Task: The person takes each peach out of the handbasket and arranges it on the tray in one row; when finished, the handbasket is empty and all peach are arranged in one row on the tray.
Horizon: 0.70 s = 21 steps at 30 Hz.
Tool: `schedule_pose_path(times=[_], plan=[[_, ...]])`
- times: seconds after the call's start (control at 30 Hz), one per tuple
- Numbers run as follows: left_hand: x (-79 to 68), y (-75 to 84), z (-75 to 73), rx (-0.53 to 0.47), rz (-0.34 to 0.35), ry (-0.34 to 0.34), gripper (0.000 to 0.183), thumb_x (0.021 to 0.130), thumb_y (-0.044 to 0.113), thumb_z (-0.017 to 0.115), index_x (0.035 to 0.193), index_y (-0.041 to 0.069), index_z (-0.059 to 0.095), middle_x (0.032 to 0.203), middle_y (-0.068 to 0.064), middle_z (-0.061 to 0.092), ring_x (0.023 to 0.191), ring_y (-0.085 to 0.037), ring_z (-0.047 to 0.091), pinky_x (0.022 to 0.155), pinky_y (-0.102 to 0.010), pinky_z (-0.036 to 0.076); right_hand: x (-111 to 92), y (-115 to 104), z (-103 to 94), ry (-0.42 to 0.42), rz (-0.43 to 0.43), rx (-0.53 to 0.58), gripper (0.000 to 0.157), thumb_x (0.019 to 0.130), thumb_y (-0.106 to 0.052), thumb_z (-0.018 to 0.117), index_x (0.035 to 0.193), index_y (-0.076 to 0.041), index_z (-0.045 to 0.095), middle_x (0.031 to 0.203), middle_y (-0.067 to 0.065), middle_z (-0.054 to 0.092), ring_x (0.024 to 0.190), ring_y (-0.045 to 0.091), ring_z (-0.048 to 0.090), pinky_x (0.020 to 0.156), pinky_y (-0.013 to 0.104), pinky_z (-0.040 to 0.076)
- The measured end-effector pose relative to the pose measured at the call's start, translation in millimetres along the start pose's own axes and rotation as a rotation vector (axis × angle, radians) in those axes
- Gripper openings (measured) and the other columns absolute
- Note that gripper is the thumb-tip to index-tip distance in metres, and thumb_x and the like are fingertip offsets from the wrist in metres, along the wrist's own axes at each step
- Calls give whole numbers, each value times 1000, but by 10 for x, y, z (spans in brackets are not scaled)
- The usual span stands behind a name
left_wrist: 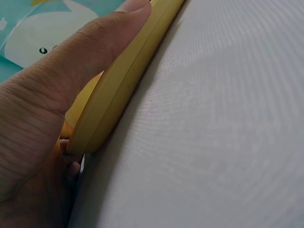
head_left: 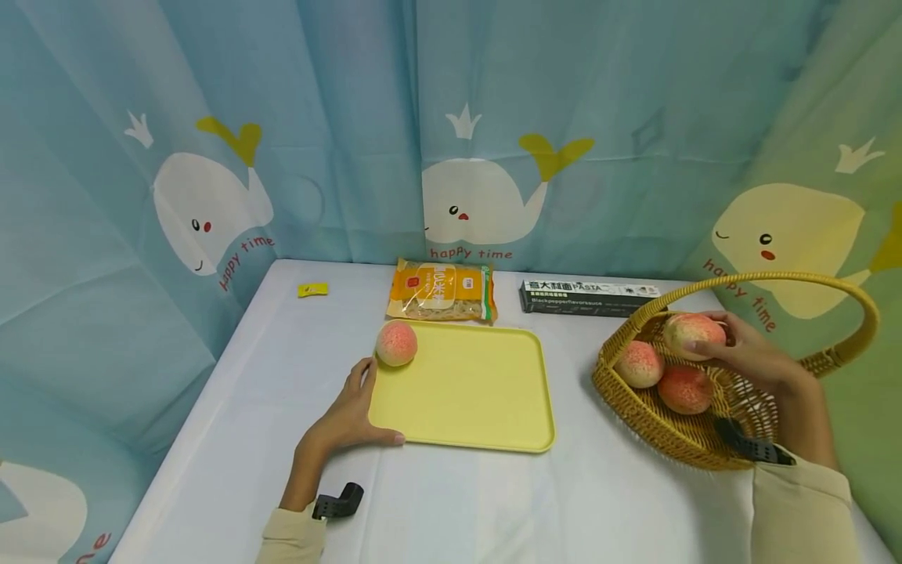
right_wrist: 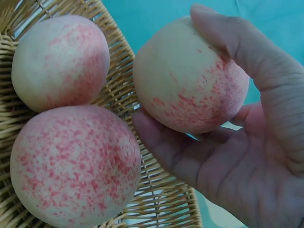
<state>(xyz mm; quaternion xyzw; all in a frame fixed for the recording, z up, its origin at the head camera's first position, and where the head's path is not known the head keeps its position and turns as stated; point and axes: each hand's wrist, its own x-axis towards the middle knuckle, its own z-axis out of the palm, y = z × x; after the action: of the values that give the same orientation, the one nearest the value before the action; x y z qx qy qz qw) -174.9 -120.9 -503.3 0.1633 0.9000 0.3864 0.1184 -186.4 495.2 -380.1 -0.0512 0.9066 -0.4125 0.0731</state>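
Observation:
A yellow tray (head_left: 461, 388) lies on the table with one peach (head_left: 397, 343) at its far left corner. My left hand (head_left: 348, 419) spans the tray's near left corner, its fingers along the left edge and its straight thumb (left_wrist: 102, 42) on the near rim. On the right, a woven basket (head_left: 655, 427) with a tall handle contains two peaches, one pale pink peach (head_left: 640, 364) and a redder peach (head_left: 686, 389). Above them my right hand (head_left: 757, 356) holds another peach (right_wrist: 190, 78) between thumb and fingers, over the basket's far side.
Behind the tray lies an orange noodle bag (head_left: 442, 291). A dark pasta box (head_left: 588, 299) stands right of the bag, close to the basket. A small yellow packet (head_left: 313, 290) is at the far left. A patterned curtain (head_left: 352, 157) hangs behind the table.

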Motion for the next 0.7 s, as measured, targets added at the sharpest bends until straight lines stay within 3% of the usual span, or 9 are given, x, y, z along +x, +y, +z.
schedule_pose_path(times=[0.2, 0.3, 0.5, 0.7], plan=[[6, 7, -5, -3, 0, 6, 143, 55, 61, 88, 159, 16, 0, 159, -12, 7, 144, -36, 25, 111, -57, 33, -86, -71, 75, 48, -70, 31, 41, 96, -5, 58, 123, -29, 39, 102, -21, 59, 89, -4, 59, 71, 22, 53], [-2, -9, 1, 10, 5, 5, 143, 56, 62, 87, 158, 14, -1, 160, -13, 5, 145, -37, 23, 111, -57, 33, -119, -97, 121, 34, -110, 104, 48, 94, 1, 57, 127, -29, 37, 104, -19, 62, 91, -3, 61, 71, 20, 53], [5, -10, -11, 30, 19, 9, 143, 56, 61, 86, 158, 10, -1, 160, -14, 5, 146, -39, 21, 111, -58, 33, -176, -176, 181, -31, -229, 355, 55, 92, 15, 49, 137, -15, 38, 112, -8, 62, 98, 0, 62, 76, 18, 53], [1, 3, -15, 21, 11, 7, 144, 56, 60, 87, 158, 9, -1, 160, -14, 5, 146, -38, 20, 111, -58, 32, -237, -278, 237, -48, -301, 415, 56, 89, 21, 45, 137, -9, 41, 112, -4, 63, 98, 2, 63, 77, 17, 53]])
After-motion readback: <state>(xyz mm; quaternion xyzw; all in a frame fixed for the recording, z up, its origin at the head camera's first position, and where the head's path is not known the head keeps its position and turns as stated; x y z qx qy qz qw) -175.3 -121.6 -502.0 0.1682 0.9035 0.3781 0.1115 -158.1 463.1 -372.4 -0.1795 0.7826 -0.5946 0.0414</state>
